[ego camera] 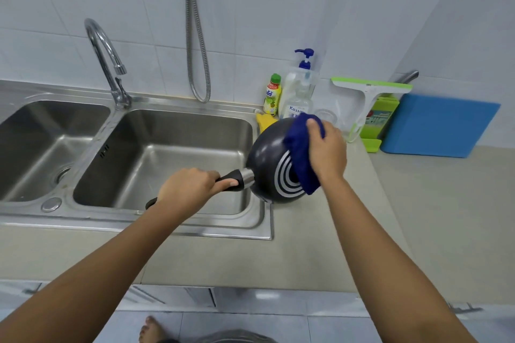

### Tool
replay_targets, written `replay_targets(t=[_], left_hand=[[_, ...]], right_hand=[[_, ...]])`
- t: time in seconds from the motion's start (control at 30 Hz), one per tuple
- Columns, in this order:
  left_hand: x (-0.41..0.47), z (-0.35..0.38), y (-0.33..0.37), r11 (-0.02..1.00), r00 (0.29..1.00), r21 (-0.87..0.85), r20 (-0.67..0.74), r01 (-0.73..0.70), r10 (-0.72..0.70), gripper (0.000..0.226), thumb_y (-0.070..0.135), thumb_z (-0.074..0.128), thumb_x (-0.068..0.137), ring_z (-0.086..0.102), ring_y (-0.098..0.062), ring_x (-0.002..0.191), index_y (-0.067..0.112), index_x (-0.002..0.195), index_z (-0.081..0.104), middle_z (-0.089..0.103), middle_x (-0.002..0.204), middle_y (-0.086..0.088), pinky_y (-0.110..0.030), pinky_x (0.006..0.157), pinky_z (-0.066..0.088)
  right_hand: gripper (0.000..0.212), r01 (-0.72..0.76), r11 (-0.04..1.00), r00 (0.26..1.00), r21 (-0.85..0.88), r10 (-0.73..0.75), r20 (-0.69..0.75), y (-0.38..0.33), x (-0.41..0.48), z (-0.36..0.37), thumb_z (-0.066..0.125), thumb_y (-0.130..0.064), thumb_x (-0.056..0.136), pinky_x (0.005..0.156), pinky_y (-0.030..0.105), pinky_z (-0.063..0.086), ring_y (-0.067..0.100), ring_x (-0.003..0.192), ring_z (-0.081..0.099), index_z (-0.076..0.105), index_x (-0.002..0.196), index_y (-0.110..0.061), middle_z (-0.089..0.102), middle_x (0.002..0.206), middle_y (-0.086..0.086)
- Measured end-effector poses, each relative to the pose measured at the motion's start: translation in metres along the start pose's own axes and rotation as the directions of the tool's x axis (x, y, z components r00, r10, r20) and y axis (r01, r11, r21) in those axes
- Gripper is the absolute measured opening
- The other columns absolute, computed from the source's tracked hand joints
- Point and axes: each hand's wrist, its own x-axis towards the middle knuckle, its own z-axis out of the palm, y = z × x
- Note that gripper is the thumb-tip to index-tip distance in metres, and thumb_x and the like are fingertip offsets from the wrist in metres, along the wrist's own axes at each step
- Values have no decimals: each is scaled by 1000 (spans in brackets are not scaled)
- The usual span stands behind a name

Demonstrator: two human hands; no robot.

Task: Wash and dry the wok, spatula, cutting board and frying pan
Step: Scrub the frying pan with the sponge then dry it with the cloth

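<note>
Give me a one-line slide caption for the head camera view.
Left hand grips the frying pan by its handle; right hand holds a blue cloth against its underside.

You're in a home kitchen, pretty clearly. You've got a double stainless sink (189,125) with a gooseneck tap (101,47) set into a beige tabletop (306,245), and white wall tiles (250,8) behind it. A pump bottle of dish soap (299,92) and a blue cutting board (437,125) stand against the wall, with cupboard doors (172,296) below.
</note>
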Motion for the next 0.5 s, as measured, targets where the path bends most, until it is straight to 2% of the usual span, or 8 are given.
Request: replay_targets(t=[0.03,0.1,0.2,0.27,0.37,0.43,0.5], left_hand=[[-1,2,-5,1000,1000,-21,-7,-3,3,77,78,5,75,42,-15,50,18,75,53,48,57,2,-30,45,24],[-1,6,-14,998,1000,-68,4,0,0,80,80,4,70,41,-12,50,18,74,54,49,57,2,-30,45,23],[2,11,-20,997,1000,-74,26,10,-9,79,79,11,75,44,-13,52,17,78,59,52,59,1,-29,45,25],[5,14,-20,998,1000,-65,23,-1,3,78,78,11,76,45,-13,52,17,78,60,52,59,1,-29,46,27],[7,15,-17,996,1000,-86,6,-23,23,79,79,3,73,47,-14,52,20,72,56,51,58,2,-29,47,30],[6,14,-14,994,1000,-106,19,-8,10,72,78,0,72,45,-15,52,25,65,48,50,57,1,-30,48,30],[5,14,-13,993,1000,-117,28,7,-4,71,78,-2,72,44,-16,52,25,62,44,49,57,1,-32,49,28]], right_hand=[[61,-93,992,995,80,89,47,4,4,-5,29,-69,87,92,42,46,28,112,56,63,118,-29,64,117,0],[58,-96,992,993,79,90,76,5,-1,-6,28,-67,92,92,42,46,27,111,57,61,120,-29,65,116,1],[65,109,988,993,-110,-105,44,-7,-28,13,34,-67,91,109,47,34,31,128,43,48,140,-27,50,142,6],[74,262,923,965,-283,-256,56,-22,-45,26,34,-71,87,115,48,25,33,135,34,41,145,-26,38,152,8],[78,436,785,896,-439,-423,134,-31,-50,32,32,-77,84,115,51,24,34,135,33,42,144,-28,37,153,6],[75,471,764,878,-442,-452,154,-29,-39,28,33,-78,83,110,48,30,30,130,39,47,139,-31,43,148,2],[68,435,790,899,-433,-411,154,-27,-23,19,33,-77,84,100,43,38,27,120,46,53,131,-33,52,138,-2]])
